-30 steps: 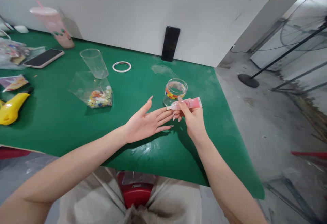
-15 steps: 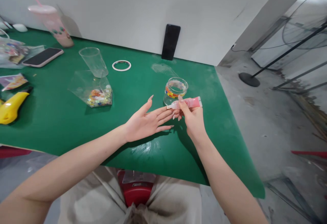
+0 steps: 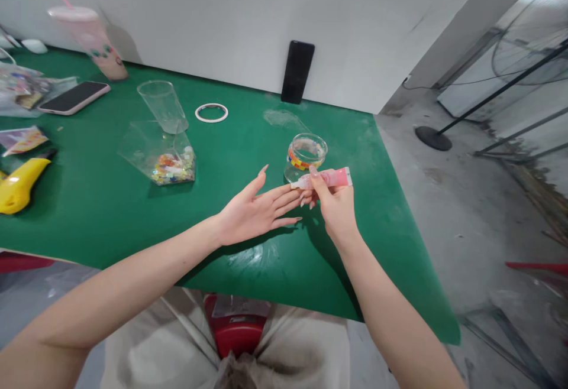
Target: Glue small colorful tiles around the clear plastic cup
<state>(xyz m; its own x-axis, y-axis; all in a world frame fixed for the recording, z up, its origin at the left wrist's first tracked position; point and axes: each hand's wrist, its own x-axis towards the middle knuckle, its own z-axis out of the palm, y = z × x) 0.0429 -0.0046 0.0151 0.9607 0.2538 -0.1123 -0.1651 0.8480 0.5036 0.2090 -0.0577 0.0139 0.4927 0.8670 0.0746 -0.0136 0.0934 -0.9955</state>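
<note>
My left hand lies palm up above the green table, its fingers stretched out and apart. In my right hand is a small pink and clear squeeze tube, pinched between thumb and fingers. The tube's nozzle points left and meets the tip of my left index finger; whether a small piece lies on that fingertip I cannot make out. Just behind the tube stands a clear round jar, with a band of orange, yellow and other coloured tiles around its side. The tube and my fingers hide part of the jar's lower side.
A clear bag of colourful pieces sits left of my hands, with a clear cup and a white ring behind. A black phone leans on the wall. Far left are a yellow tool, another phone and a pink tumbler.
</note>
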